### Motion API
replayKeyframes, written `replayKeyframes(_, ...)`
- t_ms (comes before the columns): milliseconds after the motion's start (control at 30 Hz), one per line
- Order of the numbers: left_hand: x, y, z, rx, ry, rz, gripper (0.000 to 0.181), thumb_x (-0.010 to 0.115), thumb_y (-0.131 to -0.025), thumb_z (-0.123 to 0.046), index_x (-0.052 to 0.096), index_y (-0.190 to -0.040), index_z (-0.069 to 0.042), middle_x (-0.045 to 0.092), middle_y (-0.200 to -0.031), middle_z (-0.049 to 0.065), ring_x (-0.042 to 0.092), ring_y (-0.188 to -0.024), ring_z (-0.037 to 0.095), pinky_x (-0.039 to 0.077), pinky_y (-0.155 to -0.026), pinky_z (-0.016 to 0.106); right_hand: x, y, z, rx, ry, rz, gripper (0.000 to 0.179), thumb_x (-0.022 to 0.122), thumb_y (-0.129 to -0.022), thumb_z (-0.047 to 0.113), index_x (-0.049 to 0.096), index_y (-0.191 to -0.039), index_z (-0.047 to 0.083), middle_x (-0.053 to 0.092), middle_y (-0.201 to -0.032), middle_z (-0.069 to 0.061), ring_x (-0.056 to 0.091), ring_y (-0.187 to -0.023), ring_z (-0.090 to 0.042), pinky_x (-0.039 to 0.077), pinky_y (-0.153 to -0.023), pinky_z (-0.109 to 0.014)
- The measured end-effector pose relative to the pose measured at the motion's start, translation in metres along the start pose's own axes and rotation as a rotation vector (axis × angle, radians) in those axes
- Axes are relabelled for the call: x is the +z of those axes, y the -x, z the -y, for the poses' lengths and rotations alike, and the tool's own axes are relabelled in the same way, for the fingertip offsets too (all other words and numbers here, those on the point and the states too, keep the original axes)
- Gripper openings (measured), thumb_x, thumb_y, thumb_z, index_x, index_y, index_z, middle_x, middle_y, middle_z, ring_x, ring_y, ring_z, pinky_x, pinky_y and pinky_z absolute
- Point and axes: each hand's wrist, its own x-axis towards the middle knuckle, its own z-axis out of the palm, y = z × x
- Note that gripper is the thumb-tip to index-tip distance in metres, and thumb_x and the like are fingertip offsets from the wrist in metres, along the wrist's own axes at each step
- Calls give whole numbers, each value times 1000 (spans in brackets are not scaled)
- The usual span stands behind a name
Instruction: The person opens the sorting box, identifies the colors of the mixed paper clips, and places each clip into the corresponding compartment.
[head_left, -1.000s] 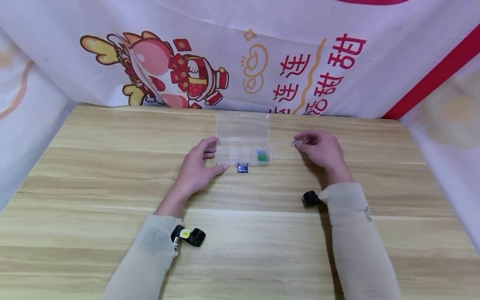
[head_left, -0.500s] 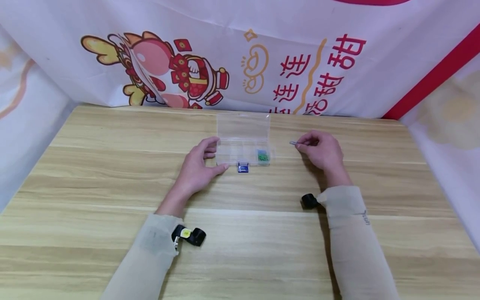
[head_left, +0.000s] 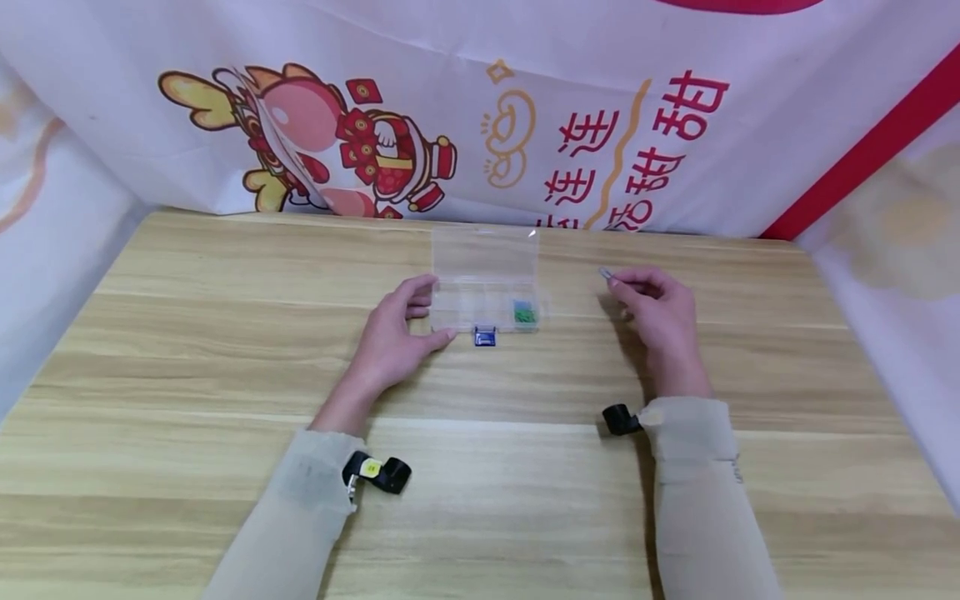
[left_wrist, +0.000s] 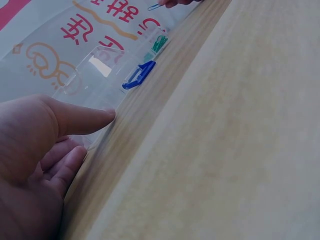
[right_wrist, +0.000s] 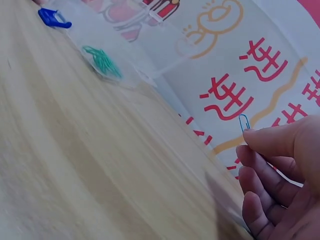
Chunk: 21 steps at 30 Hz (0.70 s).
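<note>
A clear plastic compartment box (head_left: 468, 307) lies on the table with its lid (head_left: 486, 252) raised at the back and a blue latch (head_left: 485, 337) at the front. My left hand (head_left: 393, 337) holds the box's left end, thumb at the front corner and fingers toward the back. Green paper clips (right_wrist: 102, 62) lie in the rightmost compartment. To the right of the box, my right hand (head_left: 660, 312) pinches a blue paper clip (right_wrist: 244, 123) between thumb and index finger, its looped end sticking out past the fingertips. The right hand's other fingers are curled in.
The wooden table (head_left: 480, 500) runs back to a white printed cloth (head_left: 480, 125) hanging behind the box. Black wrist cameras stick out from both sleeves, the left camera (head_left: 392, 475) and the right camera (head_left: 619, 419) above the tabletop.
My right hand has shifted right, away from the box, and turned so the paper clip points up and away rather than toward the box. My left hand stays at the box.
</note>
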Motion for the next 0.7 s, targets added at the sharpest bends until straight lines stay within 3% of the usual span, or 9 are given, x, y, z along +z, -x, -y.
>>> replayKeyframes(100,0,0,0,-5,-1,8,78,85,-94,-16,46,-162,-16,58,-150,15,59,-138,34,50,-123,48,3,3,0,-2,-21,-6,29,82,-98,27,76,-122,12,71,-102,8,61,-88,-13,53,-71,-21)
replayKeyframes(300,0,0,0,-4,-4,19,78,84,-95,-15,45,-162,-17,57,-151,15,60,-138,33,50,-123,48,10,5,-1,-35,38,0,23,81,-99,25,77,-119,14,71,-101,9,62,-88,-12,55,-72,-20)
replayKeyframes(700,0,0,1,17,-14,28,76,81,-96,-12,45,-163,-16,56,-154,19,58,-142,36,48,-125,49,45,14,9,-78,107,128,20,77,-100,24,76,-118,14,70,-109,3,63,-96,-16,59,-81,-24)
